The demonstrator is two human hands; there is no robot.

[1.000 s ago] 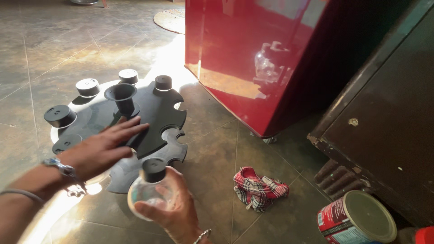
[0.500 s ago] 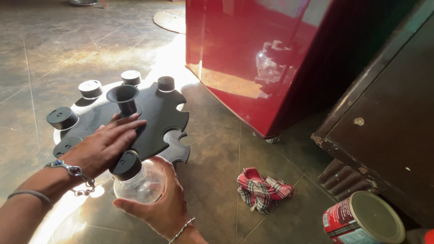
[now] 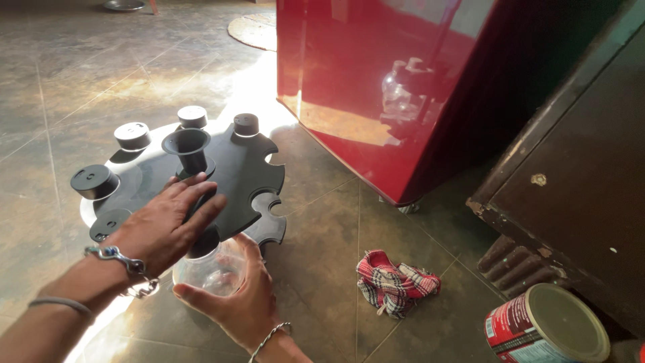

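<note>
Head view shows my right hand [image 3: 238, 302] grasping a clear jar [image 3: 209, 269] at the near rim of the black notched disc [image 3: 235, 178]. My left hand [image 3: 164, 225] lies flat, released, on that disc. Farther right, a checked cloth [image 3: 395, 282] lies on the floor [image 3: 80, 81].

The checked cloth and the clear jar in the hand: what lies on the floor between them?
Nothing: in the head view only bare floor tile separates the checked cloth from the clear jar in the right hand.

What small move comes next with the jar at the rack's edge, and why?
Probably slide the clear jar sideways into the empty notch of the black rack: the right hand cups it just under the rim, and the left hand presses the rack flat.
</note>
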